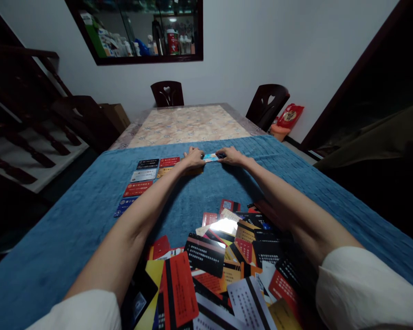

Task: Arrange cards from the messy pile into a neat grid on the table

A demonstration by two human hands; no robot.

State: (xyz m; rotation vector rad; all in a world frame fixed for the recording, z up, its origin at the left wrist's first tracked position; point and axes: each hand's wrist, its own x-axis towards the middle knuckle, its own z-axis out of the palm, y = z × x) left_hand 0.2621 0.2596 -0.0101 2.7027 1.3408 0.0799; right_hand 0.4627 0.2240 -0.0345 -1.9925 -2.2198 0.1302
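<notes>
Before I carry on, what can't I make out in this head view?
All in the head view:
- Light blue card: ends covered by the left hand and right hand; print too small.
- Dark blue card: right part behind the left forearm.
- Card pile: lower cards covered by upper ones, near side cut off by the bottom edge, some print lost in glare.
</notes>
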